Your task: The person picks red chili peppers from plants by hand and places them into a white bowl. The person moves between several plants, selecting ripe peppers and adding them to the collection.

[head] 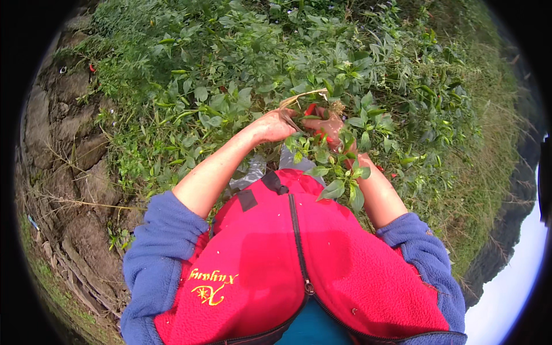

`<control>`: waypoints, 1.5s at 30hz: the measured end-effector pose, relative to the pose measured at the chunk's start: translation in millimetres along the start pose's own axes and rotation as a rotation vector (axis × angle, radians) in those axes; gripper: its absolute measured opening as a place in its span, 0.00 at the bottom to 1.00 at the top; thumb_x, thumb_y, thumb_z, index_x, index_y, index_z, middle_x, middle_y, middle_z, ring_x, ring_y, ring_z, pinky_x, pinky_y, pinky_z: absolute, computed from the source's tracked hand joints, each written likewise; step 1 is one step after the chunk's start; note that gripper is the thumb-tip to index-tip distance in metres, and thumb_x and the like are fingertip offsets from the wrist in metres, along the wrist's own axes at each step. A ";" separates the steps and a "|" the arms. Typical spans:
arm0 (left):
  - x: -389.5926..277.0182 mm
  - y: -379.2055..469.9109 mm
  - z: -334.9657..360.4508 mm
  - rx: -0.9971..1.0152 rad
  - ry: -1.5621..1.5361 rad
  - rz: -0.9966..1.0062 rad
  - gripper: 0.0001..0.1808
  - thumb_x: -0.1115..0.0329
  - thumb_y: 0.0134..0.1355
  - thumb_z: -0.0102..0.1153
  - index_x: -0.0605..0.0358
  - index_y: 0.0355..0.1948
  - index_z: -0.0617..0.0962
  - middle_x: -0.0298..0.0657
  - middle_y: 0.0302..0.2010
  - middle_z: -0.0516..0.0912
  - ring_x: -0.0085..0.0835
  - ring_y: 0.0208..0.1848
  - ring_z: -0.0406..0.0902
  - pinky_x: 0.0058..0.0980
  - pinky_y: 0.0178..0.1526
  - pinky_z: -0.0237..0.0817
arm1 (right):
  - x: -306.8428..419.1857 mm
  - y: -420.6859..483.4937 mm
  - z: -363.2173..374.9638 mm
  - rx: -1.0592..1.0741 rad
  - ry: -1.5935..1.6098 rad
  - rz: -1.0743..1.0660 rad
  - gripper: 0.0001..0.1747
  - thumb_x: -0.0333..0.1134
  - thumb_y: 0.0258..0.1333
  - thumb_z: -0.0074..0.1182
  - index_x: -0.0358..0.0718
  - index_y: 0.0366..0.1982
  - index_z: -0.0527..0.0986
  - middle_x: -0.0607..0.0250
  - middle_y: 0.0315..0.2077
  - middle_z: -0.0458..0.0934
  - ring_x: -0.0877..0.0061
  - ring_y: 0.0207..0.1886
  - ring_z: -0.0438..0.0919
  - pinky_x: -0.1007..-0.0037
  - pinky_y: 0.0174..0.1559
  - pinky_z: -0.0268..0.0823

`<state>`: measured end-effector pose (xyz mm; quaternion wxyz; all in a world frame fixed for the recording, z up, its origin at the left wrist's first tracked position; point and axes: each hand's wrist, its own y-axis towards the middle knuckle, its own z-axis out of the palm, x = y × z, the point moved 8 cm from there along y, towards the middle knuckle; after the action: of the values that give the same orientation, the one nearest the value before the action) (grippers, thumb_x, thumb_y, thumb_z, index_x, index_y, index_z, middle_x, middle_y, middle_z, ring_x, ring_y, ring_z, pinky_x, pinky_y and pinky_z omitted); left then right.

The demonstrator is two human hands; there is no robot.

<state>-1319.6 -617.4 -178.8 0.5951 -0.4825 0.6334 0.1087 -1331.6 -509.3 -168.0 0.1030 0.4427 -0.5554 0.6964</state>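
Both hands meet low among the pepper plants, just beyond the front of my red fleece jacket. My left hand has its fingers curled inward beside a dry, straw-coloured leaf; whether it grips that leaf is unclear. Facing it, my right hand has its fingers bent around a red chili pepper with a green stem end. More red shows beneath that palm, partly hidden by leaves. A leafy pepper sprig stands in front of my right wrist.
Green chili peppers hang on plants to the left, with others to the right. A stone wall runs along the left side. Tall grass borders the plants on the right. Grey cloth or plastic shows below my hands.
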 end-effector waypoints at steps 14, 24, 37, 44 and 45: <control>47.6 0.4 38.2 0.098 0.038 0.017 0.19 0.56 0.55 0.47 0.56 0.44 0.73 0.48 0.43 0.75 0.39 0.47 0.70 0.30 0.48 0.60 | 56.3 -34.4 -7.1 -0.126 -0.120 -0.330 0.09 0.34 0.44 0.57 0.37 0.28 0.73 0.71 0.21 0.73 0.87 0.23 0.67 0.79 0.25 0.60; 7.3 -4.1 -2.2 -0.282 -0.103 0.079 0.16 0.61 0.55 0.49 0.65 0.36 0.74 0.53 0.29 0.75 0.37 0.31 0.72 0.32 0.37 0.61 | 37.3 -54.0 -48.6 -0.066 0.170 -0.479 0.12 0.29 0.46 0.50 0.34 0.36 0.71 0.69 0.28 0.74 0.85 0.27 0.70 0.80 0.31 0.65; 10.1 7.7 2.8 -0.463 0.044 -0.056 0.07 0.71 0.51 0.46 0.65 0.22 0.70 0.46 0.19 0.72 0.41 0.26 0.71 0.35 0.31 0.60 | 9.1 -10.2 -21.4 0.120 -0.226 -0.332 0.15 0.33 0.50 0.50 0.38 0.42 0.70 0.65 0.34 0.75 0.80 0.34 0.73 0.77 0.38 0.66; 26.0 15.1 8.5 -0.426 0.006 -0.113 0.13 0.62 0.50 0.51 0.65 0.25 0.75 0.57 0.29 0.76 0.51 0.37 0.72 0.40 0.38 0.63 | 15.3 -25.5 -22.6 0.136 0.068 -0.365 0.21 0.36 0.45 0.56 0.40 0.43 0.68 0.68 0.35 0.74 0.84 0.28 0.71 0.81 0.26 0.65; 29.0 15.8 9.7 -0.426 -0.042 -0.092 0.13 0.62 0.50 0.51 0.65 0.25 0.75 0.57 0.29 0.76 0.51 0.37 0.72 0.40 0.38 0.63 | 8.7 -19.4 -23.4 0.123 0.042 -0.392 0.20 0.36 0.45 0.57 0.40 0.43 0.69 0.69 0.34 0.74 0.85 0.27 0.70 0.82 0.25 0.64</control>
<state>-1319.9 -616.4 -213.3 0.4971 -0.6233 0.5611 0.2228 -1336.1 -485.0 -148.2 0.2208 0.5331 -0.4129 0.7047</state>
